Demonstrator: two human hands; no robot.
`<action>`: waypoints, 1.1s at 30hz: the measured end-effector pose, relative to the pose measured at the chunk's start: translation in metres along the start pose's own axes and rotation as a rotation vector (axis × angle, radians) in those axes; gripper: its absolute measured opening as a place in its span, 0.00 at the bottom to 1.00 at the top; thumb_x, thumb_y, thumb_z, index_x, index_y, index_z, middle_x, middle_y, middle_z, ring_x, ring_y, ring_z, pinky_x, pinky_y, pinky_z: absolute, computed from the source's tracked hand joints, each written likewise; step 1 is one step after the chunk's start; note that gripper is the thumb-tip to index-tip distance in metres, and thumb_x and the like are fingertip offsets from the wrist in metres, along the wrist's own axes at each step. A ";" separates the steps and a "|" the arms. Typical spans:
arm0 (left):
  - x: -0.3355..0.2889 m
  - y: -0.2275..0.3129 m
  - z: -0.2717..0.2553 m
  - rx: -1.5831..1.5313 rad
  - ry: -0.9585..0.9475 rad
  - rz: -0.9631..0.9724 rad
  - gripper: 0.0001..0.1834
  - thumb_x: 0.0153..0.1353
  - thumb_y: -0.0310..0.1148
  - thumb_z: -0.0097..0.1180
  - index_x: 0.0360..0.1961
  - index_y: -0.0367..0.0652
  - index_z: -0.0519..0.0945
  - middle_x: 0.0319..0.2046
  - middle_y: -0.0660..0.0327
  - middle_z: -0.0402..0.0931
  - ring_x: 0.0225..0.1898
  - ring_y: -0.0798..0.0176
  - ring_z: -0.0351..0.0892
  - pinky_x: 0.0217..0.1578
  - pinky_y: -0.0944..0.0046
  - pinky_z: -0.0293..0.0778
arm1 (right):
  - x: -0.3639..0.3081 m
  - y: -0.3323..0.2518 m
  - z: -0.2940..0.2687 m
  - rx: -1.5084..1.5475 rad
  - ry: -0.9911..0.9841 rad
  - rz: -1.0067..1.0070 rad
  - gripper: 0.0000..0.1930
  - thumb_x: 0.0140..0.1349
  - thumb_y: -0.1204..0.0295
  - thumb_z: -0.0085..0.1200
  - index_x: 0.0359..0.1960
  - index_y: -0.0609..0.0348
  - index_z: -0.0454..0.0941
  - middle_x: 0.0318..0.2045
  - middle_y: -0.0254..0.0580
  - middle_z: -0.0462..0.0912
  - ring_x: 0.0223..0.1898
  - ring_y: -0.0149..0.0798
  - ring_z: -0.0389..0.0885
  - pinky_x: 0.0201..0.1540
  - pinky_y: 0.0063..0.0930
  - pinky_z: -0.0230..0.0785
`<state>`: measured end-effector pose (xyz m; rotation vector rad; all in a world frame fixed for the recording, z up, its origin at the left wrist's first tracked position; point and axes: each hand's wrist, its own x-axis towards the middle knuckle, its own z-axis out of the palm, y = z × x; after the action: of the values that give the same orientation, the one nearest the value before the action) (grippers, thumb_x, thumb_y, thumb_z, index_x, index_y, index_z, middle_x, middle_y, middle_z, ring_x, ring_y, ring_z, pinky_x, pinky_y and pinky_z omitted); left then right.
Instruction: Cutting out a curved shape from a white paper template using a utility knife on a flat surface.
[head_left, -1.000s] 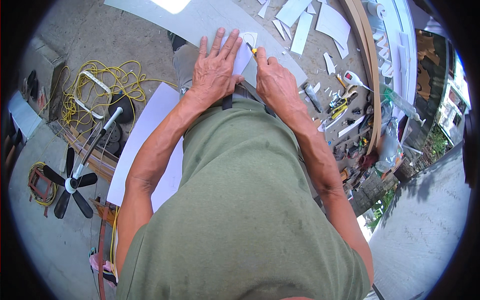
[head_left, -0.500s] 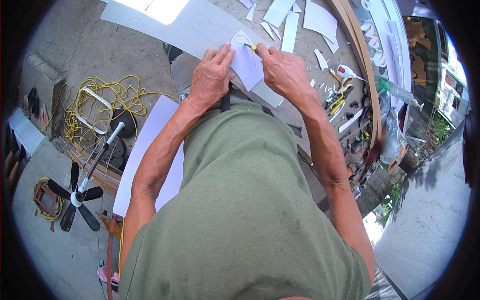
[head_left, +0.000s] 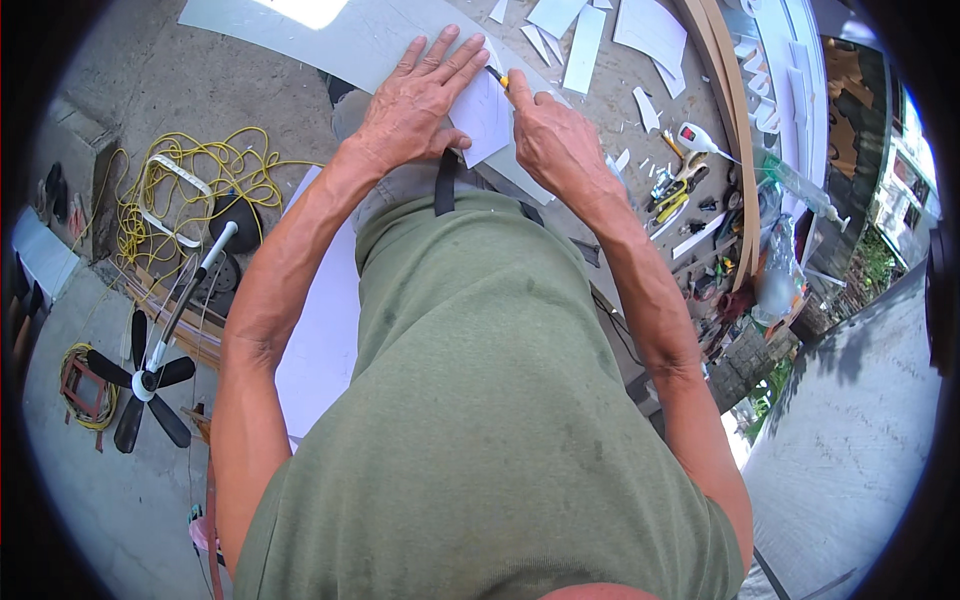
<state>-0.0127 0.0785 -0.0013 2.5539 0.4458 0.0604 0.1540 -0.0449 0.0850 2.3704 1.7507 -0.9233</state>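
Under my hands lies a white sheet piece with curved lines drawn on it. It rests on a long grey board. My left hand presses flat on the piece's left side, fingers spread and thumb near its lower edge. My right hand grips a utility knife, yellow and black, with the index finger stretched along it. The knife's tip points up and left onto the white piece, close to my left fingertips. The fingers wrapped underneath the handle are partly hidden.
White offcuts lie on the floor beyond the board. To the right are yellow-handled scissors, a white glue bottle and a curved brown strip. At left are a tangled yellow cord and a black-bladed fan.
My left hand has moved up the white piece and its fingers have spread. The white piece has turned slightly. My right hand with the knife has shifted a little left and down.
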 end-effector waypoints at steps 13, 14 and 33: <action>0.002 0.005 -0.006 -0.010 -0.008 -0.020 0.65 0.37 0.51 0.78 0.78 0.50 0.58 0.79 0.66 0.52 0.80 0.54 0.46 0.79 0.42 0.45 | -0.008 -0.014 0.013 0.015 0.040 0.080 0.35 0.60 0.78 0.53 0.70 0.70 0.60 0.37 0.64 0.83 0.33 0.63 0.87 0.35 0.53 0.79; 0.002 0.005 -0.006 -0.002 -0.017 -0.027 0.65 0.38 0.51 0.78 0.78 0.50 0.58 0.79 0.66 0.52 0.80 0.54 0.46 0.79 0.42 0.45 | -0.009 -0.014 0.016 0.015 0.042 0.081 0.35 0.60 0.78 0.53 0.70 0.70 0.60 0.37 0.64 0.83 0.33 0.63 0.87 0.35 0.53 0.79; -0.004 0.017 0.003 -0.024 0.080 -0.088 0.59 0.40 0.54 0.78 0.74 0.46 0.66 0.77 0.61 0.59 0.80 0.52 0.48 0.77 0.37 0.43 | -0.020 -0.027 0.037 0.158 0.127 0.224 0.25 0.71 0.71 0.47 0.68 0.63 0.61 0.33 0.63 0.82 0.32 0.67 0.85 0.34 0.58 0.76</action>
<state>-0.0108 0.0626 0.0052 2.5121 0.5844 0.1348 0.1106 -0.0659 0.0727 2.7109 1.4565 -0.9283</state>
